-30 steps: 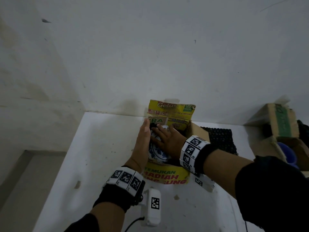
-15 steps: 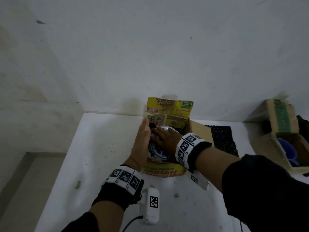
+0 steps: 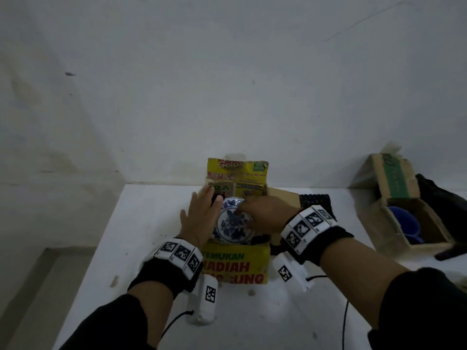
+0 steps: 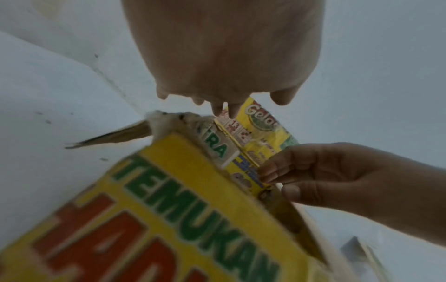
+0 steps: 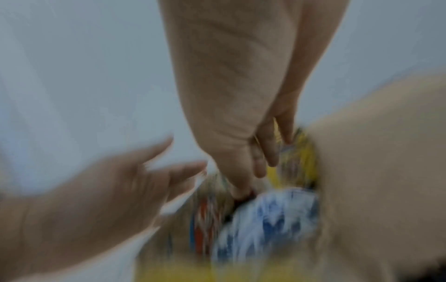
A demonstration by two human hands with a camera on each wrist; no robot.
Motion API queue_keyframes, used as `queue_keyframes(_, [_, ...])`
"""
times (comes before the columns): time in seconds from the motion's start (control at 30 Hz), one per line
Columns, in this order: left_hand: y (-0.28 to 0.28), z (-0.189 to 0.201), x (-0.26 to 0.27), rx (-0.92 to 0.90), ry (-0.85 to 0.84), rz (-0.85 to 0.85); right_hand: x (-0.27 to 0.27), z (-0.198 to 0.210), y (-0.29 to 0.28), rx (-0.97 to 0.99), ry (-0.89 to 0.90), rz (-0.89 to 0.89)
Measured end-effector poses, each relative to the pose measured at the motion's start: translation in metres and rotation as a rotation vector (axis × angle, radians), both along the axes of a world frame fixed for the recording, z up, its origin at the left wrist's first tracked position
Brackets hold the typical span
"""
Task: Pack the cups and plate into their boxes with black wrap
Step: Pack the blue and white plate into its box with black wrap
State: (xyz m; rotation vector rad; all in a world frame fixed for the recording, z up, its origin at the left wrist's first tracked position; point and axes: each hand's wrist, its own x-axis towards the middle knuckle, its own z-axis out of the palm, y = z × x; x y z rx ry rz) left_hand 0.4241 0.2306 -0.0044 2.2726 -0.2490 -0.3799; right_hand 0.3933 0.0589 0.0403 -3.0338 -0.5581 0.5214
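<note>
A blue-and-white patterned plate [image 3: 233, 223] lies inside the open yellow printed box [image 3: 235, 265], with bits of black wrap showing at its edges. My right hand [image 3: 255, 213] reaches in from the right, and its curled fingers and thumb hold the plate's upper right rim. My left hand [image 3: 199, 218] lies flat with straight, spread fingers against the box's left side. In the left wrist view the right hand [image 4: 313, 171] pinches just above the box's [image 4: 193, 200] rim. The right wrist view is blurred and shows the plate [image 5: 270, 219] below the fingers.
A sheet of black wrap [image 3: 314, 200] lies on the white table [image 3: 151, 248] behind the box, to its right. At the far right stands a brown cardboard box [image 3: 394, 188] holding a blue cup [image 3: 404, 223]. A wall runs close behind.
My right hand has drawn back toward the plate's right rim, so more of the plate shows. The fingers of my left hand have spread at the box's left side.
</note>
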Motion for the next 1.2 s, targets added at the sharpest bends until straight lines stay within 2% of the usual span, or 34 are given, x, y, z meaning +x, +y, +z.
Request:
queue_keyframes(0.1, [-0.012,0.017,-0.012,0.008,-0.180,0.015,-0.021,0.026,-0.031,0.191,-0.123,-0.111])
queue_keyframes(0.2, [-0.044,0.034,-0.027,-0.136,-0.283,-0.020,-0.044,0.032,-0.071,0.244,-0.204,-0.264])
queue_keyframes(0.3, [-0.090,0.051,-0.056,-0.274,-0.276,-0.121,-0.065,0.025,-0.111,0.289,-0.279,-0.472])
queue_keyframes(0.4, [-0.139,0.054,-0.087,-0.366,-0.241,-0.230,-0.084,0.010,-0.143,0.299,-0.254,-0.641])
queue_keyframes(0.47, [-0.166,0.042,-0.103,-0.337,-0.250,-0.315,-0.094,-0.005,-0.157,0.318,-0.218,-0.741])
queue_keyframes(0.57, [-0.197,0.011,-0.121,-0.221,-0.172,-0.382,-0.102,-0.030,-0.173,0.414,-0.134,-0.904])
queue_keyframes(0.63, [-0.210,-0.009,-0.127,-0.150,-0.124,-0.342,-0.105,-0.048,-0.179,0.474,-0.068,-1.012])
queue_keyframes(0.77, [-0.217,-0.036,-0.123,0.074,-0.098,-0.159,-0.102,-0.077,-0.190,0.583,0.052,-1.185])
queue_keyframes(0.93, [-0.218,-0.049,-0.118,0.277,0.019,0.137,-0.096,-0.092,-0.193,0.738,0.154,-1.164])
queue_keyframes(1.03, [-0.219,-0.050,-0.115,0.319,0.064,0.223,-0.095,-0.097,-0.193,0.829,0.188,-1.185])
queue_keyframes(1.2, [-0.214,-0.047,-0.113,0.278,0.226,0.264,-0.103,-0.096,-0.193,1.048,0.191,-1.232])
